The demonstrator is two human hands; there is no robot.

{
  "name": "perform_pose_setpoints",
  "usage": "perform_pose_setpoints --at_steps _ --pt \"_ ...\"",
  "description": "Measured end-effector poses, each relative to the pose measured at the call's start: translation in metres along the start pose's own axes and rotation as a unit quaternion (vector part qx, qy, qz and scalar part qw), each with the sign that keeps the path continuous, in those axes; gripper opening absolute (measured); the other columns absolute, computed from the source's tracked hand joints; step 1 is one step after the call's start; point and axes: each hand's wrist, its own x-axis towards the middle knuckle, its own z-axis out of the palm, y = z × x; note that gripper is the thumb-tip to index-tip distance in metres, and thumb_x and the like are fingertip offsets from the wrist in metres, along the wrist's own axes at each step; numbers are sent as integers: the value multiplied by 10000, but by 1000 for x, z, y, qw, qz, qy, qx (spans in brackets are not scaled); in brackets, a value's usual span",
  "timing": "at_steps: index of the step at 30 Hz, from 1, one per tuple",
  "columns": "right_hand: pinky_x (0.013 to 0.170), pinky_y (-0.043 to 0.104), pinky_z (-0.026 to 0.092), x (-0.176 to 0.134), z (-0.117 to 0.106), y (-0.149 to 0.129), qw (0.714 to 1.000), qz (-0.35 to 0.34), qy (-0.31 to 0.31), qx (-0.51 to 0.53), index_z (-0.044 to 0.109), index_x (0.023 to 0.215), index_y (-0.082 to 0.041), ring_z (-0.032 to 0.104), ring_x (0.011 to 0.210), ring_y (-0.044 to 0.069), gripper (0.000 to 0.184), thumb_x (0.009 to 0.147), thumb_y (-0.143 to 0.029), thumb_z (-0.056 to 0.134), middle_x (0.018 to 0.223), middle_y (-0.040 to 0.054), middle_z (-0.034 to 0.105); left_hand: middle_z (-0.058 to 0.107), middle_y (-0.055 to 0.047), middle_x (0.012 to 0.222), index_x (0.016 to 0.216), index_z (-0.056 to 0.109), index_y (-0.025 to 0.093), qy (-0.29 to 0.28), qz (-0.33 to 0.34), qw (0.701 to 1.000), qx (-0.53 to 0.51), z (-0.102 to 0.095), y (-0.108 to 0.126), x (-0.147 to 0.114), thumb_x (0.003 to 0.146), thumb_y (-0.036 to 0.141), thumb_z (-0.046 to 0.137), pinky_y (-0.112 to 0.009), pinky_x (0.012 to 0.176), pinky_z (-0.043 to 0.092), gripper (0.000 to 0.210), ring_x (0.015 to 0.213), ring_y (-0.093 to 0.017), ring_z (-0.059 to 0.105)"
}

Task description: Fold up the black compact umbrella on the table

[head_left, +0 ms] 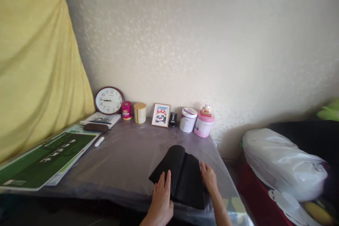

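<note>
A black notebook-like cover (182, 178) lies spread on the table near its front edge, a crease running down its middle. Its left half bulges up slightly, and no pages can be made out. My left hand (162, 197) rests on the lower left part of the cover, its fingers stretched out. At the cover's right edge is my right hand (208, 176), fingers bent and closed on that edge.
Along the wall stand a clock (109, 100), a pink can (126, 110), a yellow-lidded jar (140, 113), a framed panda picture (161, 115) and two tubs (188, 120). Green sheets (50, 157) lie left. White bags (280, 162) sit right, beyond the table edge.
</note>
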Motion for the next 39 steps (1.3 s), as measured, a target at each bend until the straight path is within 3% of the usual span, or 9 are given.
perform_pose_setpoints --at_steps 3,6,11,14,24,30,34,39 --pt "647 261 425 0 2 -14 999 25 -19 26 631 773 -209 647 791 217 435 850 -490 307 778 84 689 107 -117 1496 1397 -16 159 0 -2 1000 -7 -2 1 0 601 0 429 -302 1081 152 926 1355 -199 176" --pt "656 275 429 2 6 -23 998 13 -10 58 622 740 -210 650 783 231 393 815 -484 352 770 84 690 109 -112 1496 1398 -15 166 6 -3 1000 0 -1 1 -1 590 0 419 -308 1079 157 932 1355 -199 177" --pt "575 305 410 -3 5 -10 998 -12 18 66 558 538 -236 617 617 235 326 745 -440 411 600 63 653 121 -109 1493 1393 -33 165 28 7 999 20 5 0 -2 591 2 407 -308 1078 158 930 1359 -192 163" --pt "543 299 397 -7 1 -7 995 -10 33 99 565 522 -229 580 554 215 370 733 -488 405 533 44 617 118 -98 1493 1392 -39 175 32 5 999 18 6 0 -2 599 4 401 -314 1080 155 923 1362 -193 151" --pt "554 257 412 1 -12 -71 960 12 -25 278 655 701 -130 568 629 194 505 699 -599 467 599 33 625 106 -117 1494 1395 -5 167 16 -9 1000 21 0 5 -4 581 -17 432 -330 1087 177 942 1366 -196 136" --pt "591 257 443 11 10 -105 956 -22 -25 291 665 777 -117 604 723 216 499 708 -576 481 716 69 673 109 -130 1492 1401 23 153 25 -12 999 19 5 4 0 551 8 471 -337 1080 189 972 1361 -218 162" --pt "628 284 485 17 33 -121 957 -10 -34 288 669 824 -115 629 796 241 467 710 -535 500 796 101 691 137 -135 1488 1400 131 128 43 0 999 14 13 -4 4 571 47 478 -355 1086 181 902 1360 -235 159" --pt "422 256 487 16 59 -131 952 29 -80 295 621 979 -137 647 637 195 379 763 -415 480 826 84 693 217 -139 1466 1373 248 112 39 18 999 5 20 -12 7 606 137 493 -403 1093 149 805 1354 -262 167"
